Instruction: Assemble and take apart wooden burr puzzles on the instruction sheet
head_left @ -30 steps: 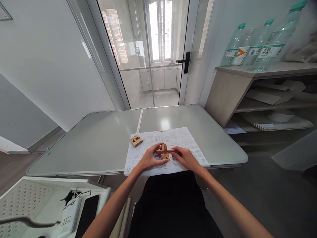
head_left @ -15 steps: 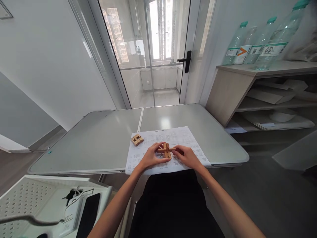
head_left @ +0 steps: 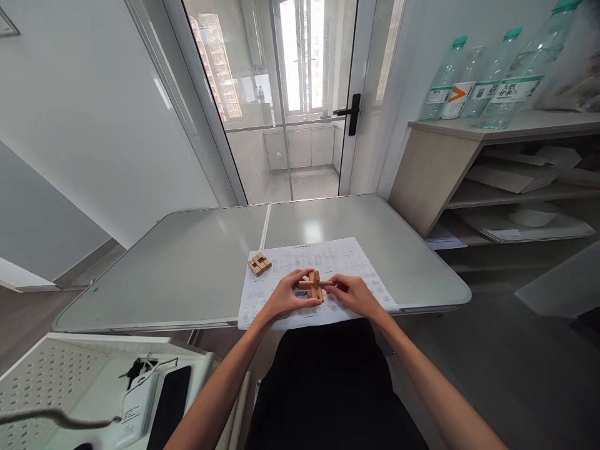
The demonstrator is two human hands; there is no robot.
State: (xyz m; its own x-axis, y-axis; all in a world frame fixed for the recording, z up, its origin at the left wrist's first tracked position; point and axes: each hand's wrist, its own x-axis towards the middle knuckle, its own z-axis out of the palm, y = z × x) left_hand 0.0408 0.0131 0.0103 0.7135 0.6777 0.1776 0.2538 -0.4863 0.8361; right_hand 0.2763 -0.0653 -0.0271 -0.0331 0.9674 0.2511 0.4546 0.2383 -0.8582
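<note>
My left hand (head_left: 287, 297) grips a dark-marked brown wooden block (head_left: 316, 294); my right hand (head_left: 354, 295) pinches its rod (head_left: 305, 285). Far-right label (head_left: 457, 100): orange chevron.

An orange arrowhead (head_left: 457, 94) marks one bottle (head_left: 460, 105); blurred Chinese characters (head_left: 507, 90) mark another (head_left: 525, 72). The block (head_left: 315, 294) bears what looks like a 2 (head_left: 319, 297). The sheet's (head_left: 335, 262) print is too small.

Ones, twos, three, four

On my remote feed I count one left hand (head_left: 287, 296), one right hand (head_left: 356, 295): two. Held puzzle (head_left: 316, 288), one; loose puzzle (head_left: 259, 264), one: two again. One sheet (head_left: 337, 252), one table (head_left: 187, 269). I make it four bottles (head_left: 509, 103), three teal caps (head_left: 512, 33). One shelf unit (head_left: 415, 175), one door handle (head_left: 354, 115). One basket (head_left: 107, 339), one phone (head_left: 170, 406). Keys (head_left: 135, 370): number unclear.
</note>
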